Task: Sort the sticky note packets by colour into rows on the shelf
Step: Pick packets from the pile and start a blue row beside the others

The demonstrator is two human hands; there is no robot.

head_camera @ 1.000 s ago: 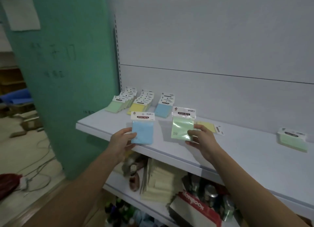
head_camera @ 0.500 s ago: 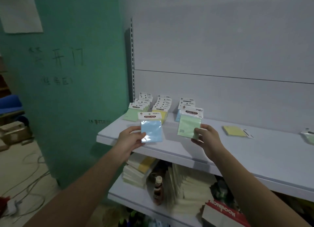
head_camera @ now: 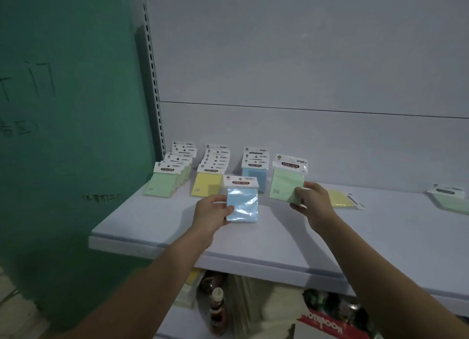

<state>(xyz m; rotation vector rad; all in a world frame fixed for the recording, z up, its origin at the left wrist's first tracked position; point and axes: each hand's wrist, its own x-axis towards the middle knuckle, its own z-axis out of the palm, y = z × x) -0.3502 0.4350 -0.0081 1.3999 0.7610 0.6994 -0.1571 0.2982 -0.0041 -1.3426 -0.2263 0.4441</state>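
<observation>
1. The left hand (head_camera: 212, 213) is pinching a blue packet (head_camera: 242, 203) by its left edge, thumb on the front, holding it upright above the shelf (head_camera: 157, 227) – just in front of the blue row (head_camera: 255, 165).
2. The right hand (head_camera: 311, 201) is gripping a green packet (head_camera: 288, 182) at its lower right corner, holding it just right of the blue row – well apart from the green row (head_camera: 168, 173), which is standing two rows to the left, beyond the yellow row (head_camera: 210, 173).
3. These packets are looking light and thin. The pad inside is probably stiff enough to hold flat, but the glossy wrapper is catching the light and is likely slippery, so an edge or corner pinch over the pad seems safer than the header card.
4. A loose yellow packet (head_camera: 341, 199) is lying flat right of the blue row, partly hidden behind the right hand, and another loose green packet (head_camera: 449, 199) is lying far right, cut off by the frame edge.
5. Small print on the header cards is too blurred to read beyond "STICKY NOTE", and the clutter under the shelf is dim – hard to make out.
</observation>
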